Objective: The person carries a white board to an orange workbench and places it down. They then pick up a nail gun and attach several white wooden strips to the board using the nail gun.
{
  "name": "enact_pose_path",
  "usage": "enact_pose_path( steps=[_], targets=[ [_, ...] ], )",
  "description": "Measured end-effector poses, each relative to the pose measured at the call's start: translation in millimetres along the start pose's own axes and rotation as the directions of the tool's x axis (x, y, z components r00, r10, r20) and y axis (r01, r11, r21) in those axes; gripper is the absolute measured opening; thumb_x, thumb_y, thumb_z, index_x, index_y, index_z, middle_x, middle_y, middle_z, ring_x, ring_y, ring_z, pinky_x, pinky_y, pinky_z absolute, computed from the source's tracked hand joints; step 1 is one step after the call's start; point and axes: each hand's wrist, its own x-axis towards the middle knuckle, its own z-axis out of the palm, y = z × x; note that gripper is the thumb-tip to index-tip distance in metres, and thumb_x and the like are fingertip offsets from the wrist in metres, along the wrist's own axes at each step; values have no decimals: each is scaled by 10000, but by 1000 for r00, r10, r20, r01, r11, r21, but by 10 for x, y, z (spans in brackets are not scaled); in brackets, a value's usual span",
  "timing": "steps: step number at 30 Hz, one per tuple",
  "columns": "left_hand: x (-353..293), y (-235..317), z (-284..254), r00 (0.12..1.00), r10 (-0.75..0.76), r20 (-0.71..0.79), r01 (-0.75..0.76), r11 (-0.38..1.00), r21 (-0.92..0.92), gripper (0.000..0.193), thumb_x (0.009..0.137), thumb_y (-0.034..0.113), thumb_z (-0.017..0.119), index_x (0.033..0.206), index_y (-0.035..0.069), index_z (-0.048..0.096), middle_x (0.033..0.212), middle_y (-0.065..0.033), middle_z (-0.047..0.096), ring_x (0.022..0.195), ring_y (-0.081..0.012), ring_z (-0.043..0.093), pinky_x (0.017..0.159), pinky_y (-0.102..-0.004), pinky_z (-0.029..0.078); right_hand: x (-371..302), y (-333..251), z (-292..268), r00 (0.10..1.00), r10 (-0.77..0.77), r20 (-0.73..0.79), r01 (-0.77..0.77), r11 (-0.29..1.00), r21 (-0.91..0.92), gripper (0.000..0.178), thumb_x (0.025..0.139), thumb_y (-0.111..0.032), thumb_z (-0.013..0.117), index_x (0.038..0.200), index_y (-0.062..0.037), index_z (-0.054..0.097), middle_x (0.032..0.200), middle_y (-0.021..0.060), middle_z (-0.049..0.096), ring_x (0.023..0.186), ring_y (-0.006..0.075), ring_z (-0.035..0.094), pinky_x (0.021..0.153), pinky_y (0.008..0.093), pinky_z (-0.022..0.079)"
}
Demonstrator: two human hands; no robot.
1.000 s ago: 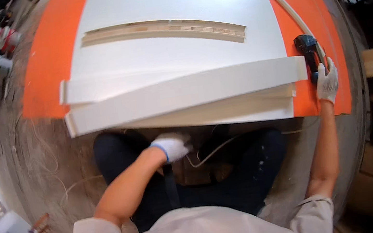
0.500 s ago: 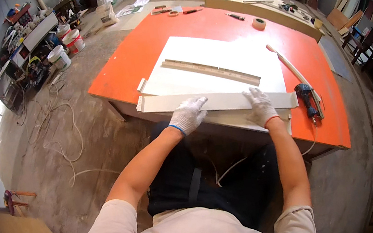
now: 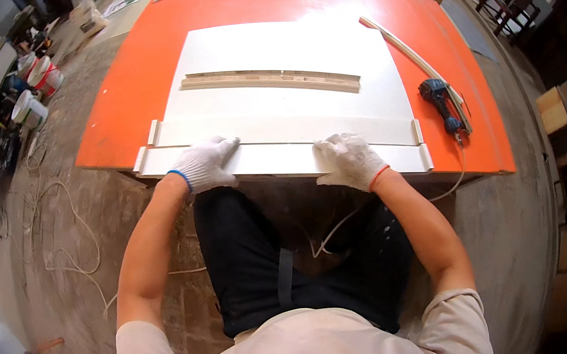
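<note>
Now both gloved hands lie palm-down, fingers spread, on the long white strip (image 3: 281,161) at the near edge of the orange table (image 3: 136,89), mid-frame: left hand (image 3: 206,164) left, right hand (image 3: 348,160) right. Neither pinches it. Buckets (image 3: 35,86) upper left; contents unreadable.

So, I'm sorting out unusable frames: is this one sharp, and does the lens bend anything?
Head view: both gloved hands, left and right, and the long white strip look sharp; the orange table's edge bows from fisheye; window glare blows out the left rim.
</note>
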Motion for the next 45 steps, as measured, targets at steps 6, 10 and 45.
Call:
enact_pose_path(
  steps=[6, 10, 45],
  targets=[
    [-14, -136, 17, 1000, 12, 10, -12, 1000, 22, 879, 773, 369, 894, 1519, -3, 615, 1454, -252, 653, 1362, -422, 623, 1172, -467, 516, 77, -71, 78, 1000, 3, -9, -3, 1000, -11, 756, 838, -564, 887, 1399, -105, 672, 1222, 144, 749, 1152, 347, 721, 1050, 473, 562],
    [291, -112, 16, 999, 8, -45, -9, 1000, -29, 886, 774, 402, 907, 1518, 14, 622, 1489, -237, 639, 1384, -415, 610, 1186, -457, 507, 153, 225, 97, 998, 56, -2, -56, 998, 28, 757, 842, -544, 880, 1417, -98, 669, 1267, 155, 741, 1173, 350, 715, 1072, 480, 554],
    [399, -262, 633, 771, 80, -631, -135, 990, -39, 382, 963, 271, 810, 1273, 63, 733, 1265, -141, 730, 1165, -352, 713, 1025, -489, 569, 528, 853, -316, 952, 288, -101, -250, 927, 278, 269, 1038, -302, 714, 1081, -43, 773, 1047, 188, 746, 1042, 391, 721, 952, 475, 577]
  ],
)
